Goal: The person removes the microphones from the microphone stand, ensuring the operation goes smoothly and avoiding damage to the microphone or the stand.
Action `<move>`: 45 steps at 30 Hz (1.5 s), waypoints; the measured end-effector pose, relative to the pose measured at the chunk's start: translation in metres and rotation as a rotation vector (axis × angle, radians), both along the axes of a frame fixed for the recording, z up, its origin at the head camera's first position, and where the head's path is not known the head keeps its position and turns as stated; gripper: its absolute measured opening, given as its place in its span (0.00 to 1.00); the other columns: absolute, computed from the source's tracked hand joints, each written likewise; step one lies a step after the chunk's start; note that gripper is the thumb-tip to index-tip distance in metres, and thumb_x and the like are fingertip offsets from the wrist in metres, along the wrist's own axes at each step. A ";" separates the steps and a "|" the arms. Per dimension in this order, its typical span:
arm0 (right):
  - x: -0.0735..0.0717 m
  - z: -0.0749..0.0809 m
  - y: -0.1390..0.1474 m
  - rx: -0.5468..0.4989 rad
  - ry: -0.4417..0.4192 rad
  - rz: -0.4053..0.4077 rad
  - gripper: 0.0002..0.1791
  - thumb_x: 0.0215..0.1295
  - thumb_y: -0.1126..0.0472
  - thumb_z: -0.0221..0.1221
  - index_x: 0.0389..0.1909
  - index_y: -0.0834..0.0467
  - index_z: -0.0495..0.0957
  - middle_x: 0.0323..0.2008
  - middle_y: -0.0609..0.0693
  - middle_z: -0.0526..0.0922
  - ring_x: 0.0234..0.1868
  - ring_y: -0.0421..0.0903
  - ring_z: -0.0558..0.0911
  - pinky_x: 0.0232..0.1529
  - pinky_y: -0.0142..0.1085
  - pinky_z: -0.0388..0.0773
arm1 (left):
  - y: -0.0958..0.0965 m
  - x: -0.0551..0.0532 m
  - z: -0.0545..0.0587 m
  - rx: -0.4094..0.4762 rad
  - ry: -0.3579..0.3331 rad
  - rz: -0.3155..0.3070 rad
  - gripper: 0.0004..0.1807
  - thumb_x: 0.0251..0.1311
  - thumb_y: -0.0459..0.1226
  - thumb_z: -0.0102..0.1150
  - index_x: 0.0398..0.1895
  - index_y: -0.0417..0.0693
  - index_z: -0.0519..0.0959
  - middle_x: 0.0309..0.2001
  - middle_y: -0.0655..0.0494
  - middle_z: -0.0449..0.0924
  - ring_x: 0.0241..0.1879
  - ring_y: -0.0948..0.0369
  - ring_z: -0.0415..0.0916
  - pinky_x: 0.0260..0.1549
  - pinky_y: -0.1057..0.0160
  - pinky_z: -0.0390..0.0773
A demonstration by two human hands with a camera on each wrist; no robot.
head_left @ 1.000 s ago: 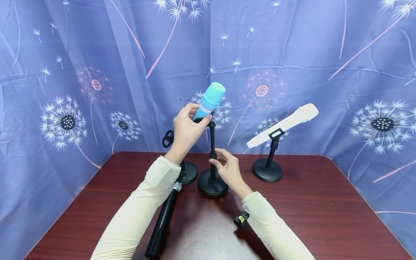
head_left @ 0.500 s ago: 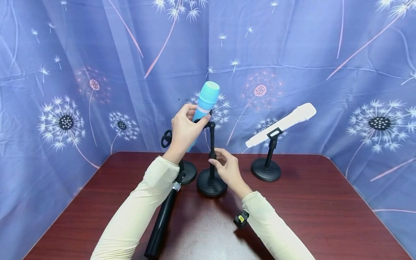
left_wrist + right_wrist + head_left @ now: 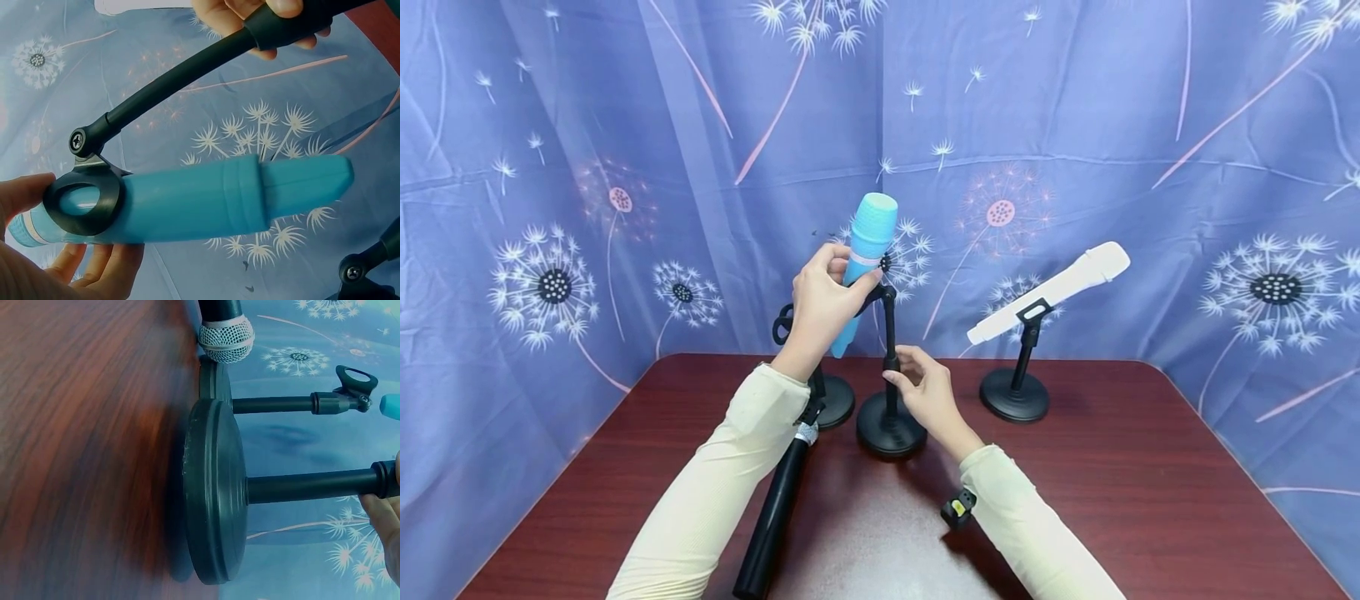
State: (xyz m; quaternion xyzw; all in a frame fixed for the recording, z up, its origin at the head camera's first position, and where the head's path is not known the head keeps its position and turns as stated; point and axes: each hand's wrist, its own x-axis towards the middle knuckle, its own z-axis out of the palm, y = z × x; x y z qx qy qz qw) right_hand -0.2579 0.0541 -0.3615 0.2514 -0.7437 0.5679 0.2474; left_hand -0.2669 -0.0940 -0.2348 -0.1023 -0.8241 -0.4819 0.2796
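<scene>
My left hand (image 3: pixel 826 293) grips a blue microphone (image 3: pixel 875 223) near its head, tilted with the head up. In the left wrist view, the black clip (image 3: pixel 114 203) of the middle stand sits around the microphone's body, just below its pale band. Thumb and fingers lie on opposite sides there. With my right hand (image 3: pixel 929 393) I pinch the collar on the upright of that black stand (image 3: pixel 891 427). Its round base rests on the table, and the right wrist view shows the base (image 3: pixel 215 494) edge-on.
A white microphone (image 3: pixel 1052 292) lies slanted in another stand (image 3: pixel 1017 395) to the right. A black microphone (image 3: pixel 775 508) with a silver mesh head lies on the table at left. Behind it stands a third stand (image 3: pixel 275 405) with a bare clip. A patterned curtain hangs behind.
The blue microphone has swung more upright, its head shifting left and its lower end coming into view below my left hand. My right hand stays on the stand's upright.
</scene>
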 end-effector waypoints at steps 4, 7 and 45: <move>0.001 0.001 0.001 0.019 0.008 -0.001 0.16 0.54 0.77 0.64 0.45 0.74 0.77 0.32 0.67 0.83 0.35 0.61 0.84 0.37 0.49 0.81 | -0.002 0.001 0.001 0.002 -0.013 -0.007 0.21 0.55 0.47 0.68 0.48 0.48 0.75 0.42 0.50 0.83 0.36 0.57 0.79 0.35 0.55 0.76; 0.000 0.000 0.002 0.030 0.011 -0.002 0.15 0.55 0.77 0.64 0.45 0.74 0.77 0.32 0.67 0.83 0.35 0.61 0.84 0.37 0.50 0.81 | -0.002 0.001 0.003 -0.004 -0.018 -0.023 0.21 0.56 0.47 0.67 0.48 0.48 0.74 0.42 0.50 0.83 0.36 0.58 0.80 0.34 0.55 0.76; -0.030 -0.025 0.013 0.072 -0.022 -0.045 0.16 0.57 0.71 0.66 0.47 0.66 0.79 0.35 0.58 0.85 0.37 0.51 0.84 0.38 0.42 0.82 | -0.005 0.001 0.001 0.079 -0.053 -0.075 0.21 0.64 0.44 0.60 0.52 0.43 0.65 0.43 0.46 0.78 0.36 0.54 0.75 0.31 0.57 0.72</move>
